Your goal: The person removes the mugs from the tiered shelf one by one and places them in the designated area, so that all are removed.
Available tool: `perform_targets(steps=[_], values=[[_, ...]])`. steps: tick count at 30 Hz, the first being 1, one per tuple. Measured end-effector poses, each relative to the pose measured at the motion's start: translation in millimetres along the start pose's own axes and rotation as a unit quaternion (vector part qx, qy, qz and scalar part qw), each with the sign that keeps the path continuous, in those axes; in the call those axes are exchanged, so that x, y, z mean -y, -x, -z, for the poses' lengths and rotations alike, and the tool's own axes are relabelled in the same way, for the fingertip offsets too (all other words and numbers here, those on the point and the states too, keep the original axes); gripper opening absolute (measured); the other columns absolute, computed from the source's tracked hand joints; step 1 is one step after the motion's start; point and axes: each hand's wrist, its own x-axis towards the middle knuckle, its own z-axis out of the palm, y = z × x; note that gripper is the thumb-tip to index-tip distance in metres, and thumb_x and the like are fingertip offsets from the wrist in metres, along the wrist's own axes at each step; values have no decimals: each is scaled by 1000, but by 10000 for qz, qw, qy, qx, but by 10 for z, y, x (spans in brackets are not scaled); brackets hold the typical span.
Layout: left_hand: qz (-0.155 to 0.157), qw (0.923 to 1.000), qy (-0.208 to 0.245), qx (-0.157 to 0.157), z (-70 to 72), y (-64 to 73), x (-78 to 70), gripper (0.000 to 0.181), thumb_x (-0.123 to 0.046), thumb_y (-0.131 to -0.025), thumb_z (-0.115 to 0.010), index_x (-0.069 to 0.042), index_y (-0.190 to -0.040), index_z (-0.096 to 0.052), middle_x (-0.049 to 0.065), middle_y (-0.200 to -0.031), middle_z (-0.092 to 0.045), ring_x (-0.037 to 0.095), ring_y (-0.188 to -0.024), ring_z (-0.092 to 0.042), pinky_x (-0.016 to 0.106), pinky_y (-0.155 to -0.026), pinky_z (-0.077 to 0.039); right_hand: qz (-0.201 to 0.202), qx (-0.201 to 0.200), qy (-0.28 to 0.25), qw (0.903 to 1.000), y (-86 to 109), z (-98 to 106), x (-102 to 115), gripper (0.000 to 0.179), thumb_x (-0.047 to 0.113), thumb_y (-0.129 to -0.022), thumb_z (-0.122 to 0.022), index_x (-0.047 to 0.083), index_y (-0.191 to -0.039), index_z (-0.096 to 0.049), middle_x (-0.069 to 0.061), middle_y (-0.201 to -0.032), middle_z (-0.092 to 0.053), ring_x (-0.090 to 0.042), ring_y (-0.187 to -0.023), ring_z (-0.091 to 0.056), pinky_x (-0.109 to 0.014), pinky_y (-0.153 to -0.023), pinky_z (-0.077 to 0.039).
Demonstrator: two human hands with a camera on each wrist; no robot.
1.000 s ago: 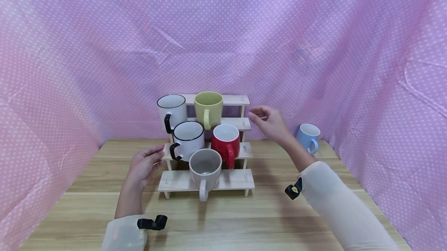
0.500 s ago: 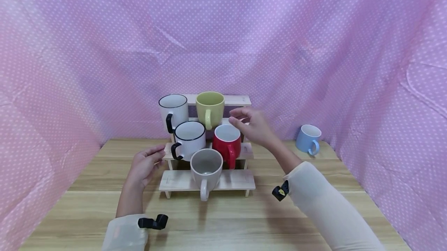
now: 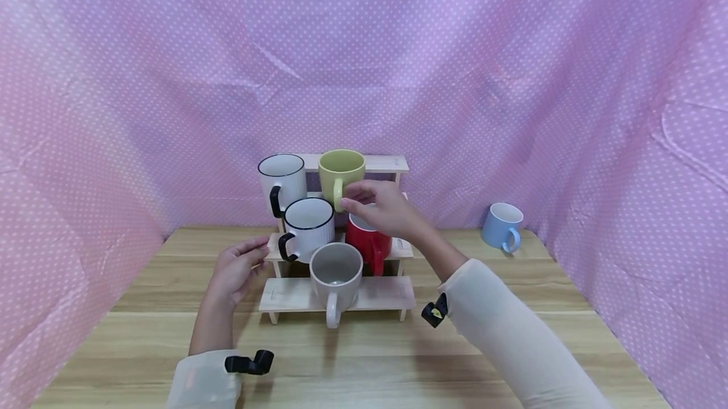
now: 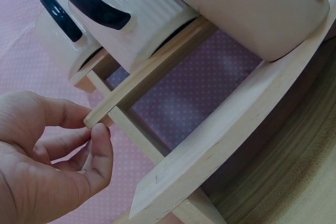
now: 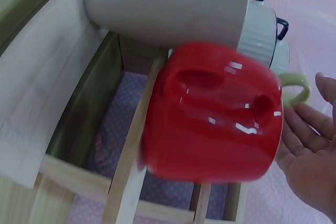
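A tiered wooden rack (image 3: 387, 293) bears the mugs. My left hand (image 3: 234, 271) pinches the left end of one of its boards between thumb and fingers, seen closely in the left wrist view. My right hand (image 3: 382, 207) is over the red mug (image 3: 364, 246), its fingertips beside the handle of the yellow-green mug (image 3: 341, 169). In the right wrist view thumb and fingers stand apart around that handle (image 5: 296, 88) without closing on it. Part of the red mug's rim is hidden by the hand.
Two white mugs with black rims and handles, one higher (image 3: 281, 178) and one lower (image 3: 309, 229), stand at the rack's left. A grey-beige mug (image 3: 335, 270) is on the lowest board. A light blue mug (image 3: 500, 227) stands on the table at right, before a pink dotted cloth (image 3: 364, 80).
My right hand has moved left from beyond the rack's right side, across the red mug, to the yellow-green mug's handle. The left hand has kept its hold on the board.
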Motion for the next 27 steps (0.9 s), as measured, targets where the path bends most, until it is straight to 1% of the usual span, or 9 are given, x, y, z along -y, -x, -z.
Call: perform_targets(steps=[3, 6, 11, 14, 18, 21, 24, 27], values=[[6, 10000, -23, -4, 4, 2, 3, 48, -2, -104, -56, 12, -147, -43, -2, -112, -63, 8, -93, -58, 22, -83, -56, -137, 160, -120, 9997, -47, -49, 22, 34, 27, -98, -71, 3, -123, -71, -6, -111, -74, -19, -101, -71, -32, -94, -57], [-14, 10000, 11, 40, 4, -2, 7, 48, -2, -103, -56, 12, -147, -43, 0, -116, -63, 9, -94, -59, 21, -82, -56, -313, 239, -273, 9989, -77, -84, 30, 33, 24, -98, -72, 2, -122, -71, -8, -111, -74, -21, -103, -71, -32, -93, -58], [-48, 9999, 98, 84, -7, -8, 0, 49, 0, -103, -57, 13, -147, -42, -1, -112, -64, 10, -94, -59, 21, -79, -56, -636, 273, -456, 9966, -107, -110, 43, 28, 25, -98, -73, 6, -118, -73, -6, -109, -74, -21, -103, -70, -35, -93, -58], [-38, 9999, 113, 76, -10, -6, -9, 48, 0, -103, -56, 13, -147, -43, 0, -112, -64, 9, -92, -59, 20, -78, -56, -862, 257, -750, 9931, -122, -119, 48, 25, 25, -97, -73, 7, -115, -75, -5, -106, -73, -21, -101, -67, -36, -93, -56], [-9, 9999, 108, 71, -7, -7, -13, 48, 0, -103, -56, 12, -147, -42, -2, -110, -65, 9, -92, -59, 20, -78, -56, -1144, 259, -1226, 9855, -132, -134, 53, 21, 24, -97, -73, 8, -110, -75, -5, -100, -72, -22, -101, -61, -35, -93, -51], [-1, 9999, 90, 65, -3, -7, -12, 48, 0, -103, -56, 12, -147, -42, -2, -110, -65, 9, -93, -59, 20, -78, -56, -1249, 269, -1452, 9811, -130, -142, 64, 19, 24, -98, -72, 7, -106, -74, -7, -99, -70, -22, -101, -56, -35, -91, -48], [-12, 10000, 70, 55, 1, -3, -11, 48, 0, -103, -56, 12, -147, -43, 1, -114, -64, 10, -94, -59, 20, -79, -56, -1281, 277, -1565, 9790, -129, -149, 74, 19, 23, -99, -71, 6, -106, -73, -9, -99, -68, -23, -101, -54, -36, -90, -47], [-8, 10000, 47, 48, 8, -2, -6, 47, -1, -103, -55, 12, -147, -43, 3, -117, -63, 11, -95, -59, 20, -80, -56, -1340, 251, -1626, 9772, -135, -164, 77, 19, 25, -100, -69, 6, -104, -73, -9, -101, -68, -24, -104, -55, -38, -94, -47]])
